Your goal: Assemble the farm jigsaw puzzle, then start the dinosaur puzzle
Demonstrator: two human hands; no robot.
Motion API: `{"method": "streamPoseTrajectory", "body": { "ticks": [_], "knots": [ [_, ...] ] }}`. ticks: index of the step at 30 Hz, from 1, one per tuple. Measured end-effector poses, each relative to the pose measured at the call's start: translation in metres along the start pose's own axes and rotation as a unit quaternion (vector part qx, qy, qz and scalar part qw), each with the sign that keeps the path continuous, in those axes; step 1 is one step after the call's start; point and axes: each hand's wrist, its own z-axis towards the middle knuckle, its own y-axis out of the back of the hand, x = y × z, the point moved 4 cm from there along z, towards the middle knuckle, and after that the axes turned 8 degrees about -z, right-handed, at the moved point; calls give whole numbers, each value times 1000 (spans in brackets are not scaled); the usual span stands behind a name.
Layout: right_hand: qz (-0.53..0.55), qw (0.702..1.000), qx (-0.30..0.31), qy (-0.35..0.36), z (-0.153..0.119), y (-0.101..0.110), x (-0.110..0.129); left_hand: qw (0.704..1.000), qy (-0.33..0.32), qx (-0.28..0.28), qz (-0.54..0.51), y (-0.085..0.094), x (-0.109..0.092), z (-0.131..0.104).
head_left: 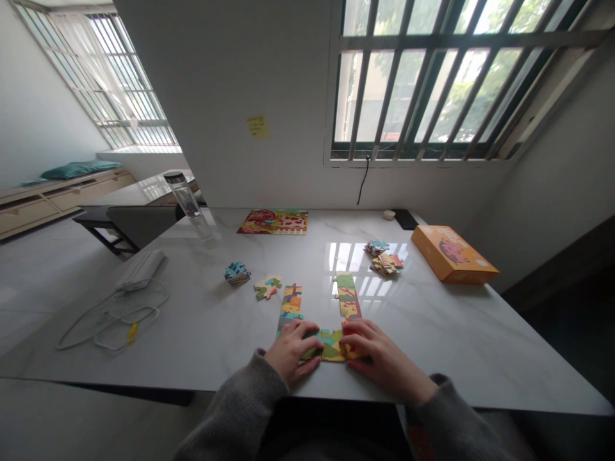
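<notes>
A U-shaped strip of joined jigsaw puzzle pieces [331,346] lies flat near the table's front edge, its two arms pointing away from me. My left hand [294,349] covers the lower left corner, fingers curled over the pieces and thumb at the near edge. At the lower right corner, my right hand [377,355] grips a red and yellow jigsaw piece [353,349] between curved fingers and thumb. Both hands partly hide the pieces under them. Just left of the strip are loose jigsaw pieces [267,288].
Stacks of pieces stand at left [237,273] and right [385,263]. Behind lies a colourful picture sheet [273,221]. An orange box [451,253], black phone [405,219], glass bottle [183,195] and white power strip [141,269] with its cable are also on the white table [202,339].
</notes>
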Motion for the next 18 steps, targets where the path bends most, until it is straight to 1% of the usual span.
{"method": "streamPoseTrajectory", "body": {
  "ticks": [4, 8, 11, 14, 18],
  "knots": [
    [5, 1000, -10, -2, 0, 0, 1, 1000, 14, 19, 13, 1, -3, 2],
    [-37, 998, -34, -23, -7, -1, 2, 999, 27, 31, 23, 1, -6, 4],
    [-44, 998, -35, -35, -15, -1, 5, 999, 21, 23, 25, 0, -7, 5],
    [-34, 999, -33, -26, -20, 0, 9, 999, 20, 17, 24, -2, -7, 6],
    [-36, 998, -46, -10, -22, -1, 12, 999, 11, 8, 38, -5, -8, 6]
  ]
}}
